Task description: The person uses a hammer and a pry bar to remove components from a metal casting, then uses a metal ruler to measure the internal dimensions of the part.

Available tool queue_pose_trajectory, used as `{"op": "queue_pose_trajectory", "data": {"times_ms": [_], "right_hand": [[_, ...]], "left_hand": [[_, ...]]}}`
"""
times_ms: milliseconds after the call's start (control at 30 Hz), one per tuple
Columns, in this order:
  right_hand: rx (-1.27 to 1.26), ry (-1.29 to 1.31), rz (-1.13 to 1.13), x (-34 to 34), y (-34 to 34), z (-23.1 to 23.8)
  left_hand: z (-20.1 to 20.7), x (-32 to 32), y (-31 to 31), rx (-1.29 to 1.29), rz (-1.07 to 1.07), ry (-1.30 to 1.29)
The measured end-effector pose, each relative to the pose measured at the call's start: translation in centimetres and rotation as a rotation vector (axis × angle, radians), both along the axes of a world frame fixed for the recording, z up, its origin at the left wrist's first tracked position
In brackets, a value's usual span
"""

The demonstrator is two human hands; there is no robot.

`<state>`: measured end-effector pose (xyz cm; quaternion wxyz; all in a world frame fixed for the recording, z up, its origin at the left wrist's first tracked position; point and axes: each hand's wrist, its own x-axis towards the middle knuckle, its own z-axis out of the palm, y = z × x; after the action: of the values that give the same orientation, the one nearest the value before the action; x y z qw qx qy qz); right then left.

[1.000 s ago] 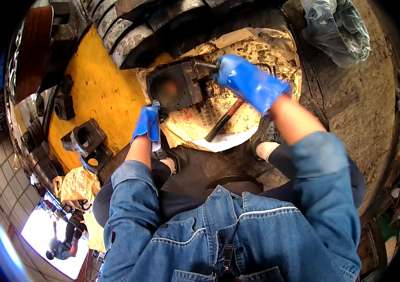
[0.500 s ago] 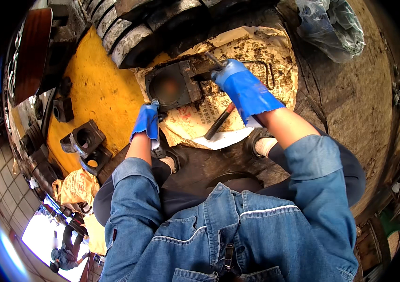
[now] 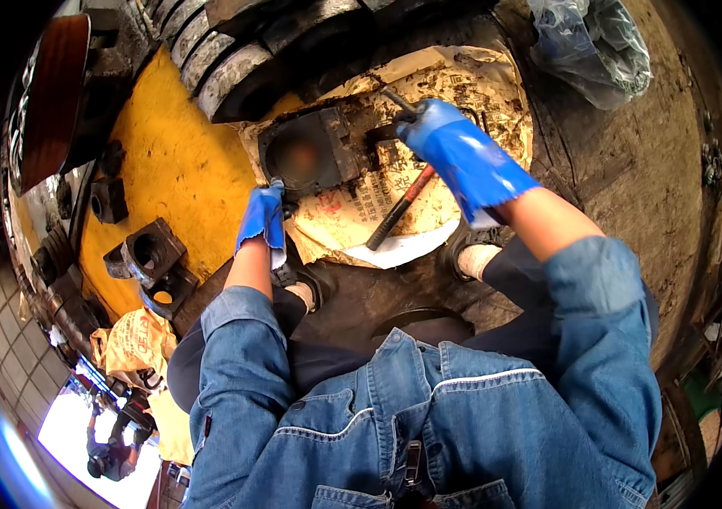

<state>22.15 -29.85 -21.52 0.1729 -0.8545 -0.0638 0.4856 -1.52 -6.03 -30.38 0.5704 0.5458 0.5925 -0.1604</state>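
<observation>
A dark, square metal block (image 3: pixel 334 149) with a wide round bore lies on a stained paper sack in front of me. My left hand (image 3: pixel 264 212), in a blue rubber glove, closes on the block's near left corner; its fingertips are partly hidden. To the right of the block, my gloved right hand (image 3: pixel 430 127) is closed around a dark tool whose rod-like end (image 3: pixel 398 99) sticks out up and left. A dark flat bar (image 3: pixel 383 133) shows beside that fist; whether it belongs to the tool, I cannot tell. Below lies a red and black handle (image 3: pixel 400 208), its upper end behind the glove.
The paper sack (image 3: pixel 335 227) spreads between my feet. Bored metal blocks (image 3: pixel 154 253) sit on a yellow plate (image 3: pixel 172 161) at left. Large curved metal parts (image 3: pixel 246 81) stand at the back. A clear plastic bag (image 3: pixel 598 59) lies far right. Another person (image 3: pixel 111 445) is at lower left.
My right hand has moved right, away from the block, carrying the tool. The dark flat bar has shifted right too, leaving a gap beside the block. My left hand stays at the corner.
</observation>
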Motion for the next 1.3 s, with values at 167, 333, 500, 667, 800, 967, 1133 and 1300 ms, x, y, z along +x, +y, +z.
{"op": "queue_pose_trajectory", "data": {"times_ms": [167,333,500,667,800,967,1133,1300], "right_hand": [[0.109,-0.03,-0.027,-1.3,1.7,-1.8],[0.06,0.03,-0.048,0.2,1.1,0.6],[0.027,0.028,-0.384,-1.8,-0.7,4.9],[0.859,0.094,-0.596,-10.5,-5.2,-0.6],[0.345,-0.61,0.5,-16.7,-5.2,2.6],[-0.26,-0.181,1.038,-18.3,-0.8,4.5],[-0.058,-0.628,0.843,-16.0,0.1,0.1],[0.685,-0.417,-0.038,-20.6,-5.8,-5.9]], "left_hand": [[0.4,0.3,-0.2,-0.005,-0.026,-0.042],[-0.9,-1.0,0.5,-0.041,-0.018,-0.078],[-1.0,-0.9,0.1,0.012,-0.011,-0.052],[-1.5,-0.6,0.6,0.014,-0.09,0.003],[-1.6,-1.3,1.0,0.021,-0.107,-0.011],[-8.5,-4.2,2.9,0.344,-0.454,-0.221],[-2.6,-0.8,1.8,0.333,-0.676,-0.003],[-0.4,-0.2,1.3,0.248,-0.602,-0.059]]}}
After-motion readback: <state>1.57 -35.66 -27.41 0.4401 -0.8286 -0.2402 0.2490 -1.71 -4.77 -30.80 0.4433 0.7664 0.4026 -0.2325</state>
